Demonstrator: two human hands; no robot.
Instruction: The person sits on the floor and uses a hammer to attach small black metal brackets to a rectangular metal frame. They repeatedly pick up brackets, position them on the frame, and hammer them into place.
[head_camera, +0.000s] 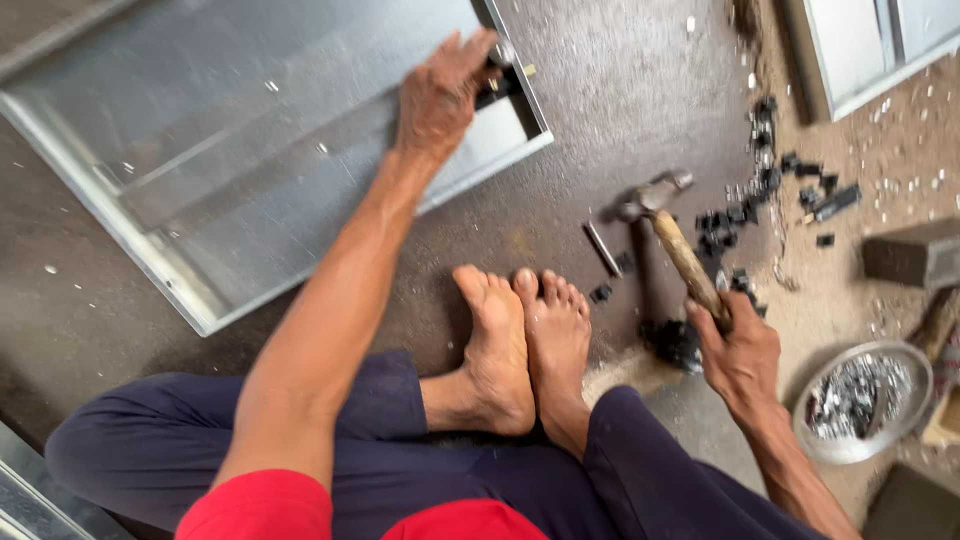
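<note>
Hammer work here: right hand (738, 352) fully closed round a wooden-handled steel hammer (672, 228), left hand (440, 92) clamping the grey sheet-metal panel's (240, 150) corner. Next swing probably needs careful aim beside those fingers.
</note>
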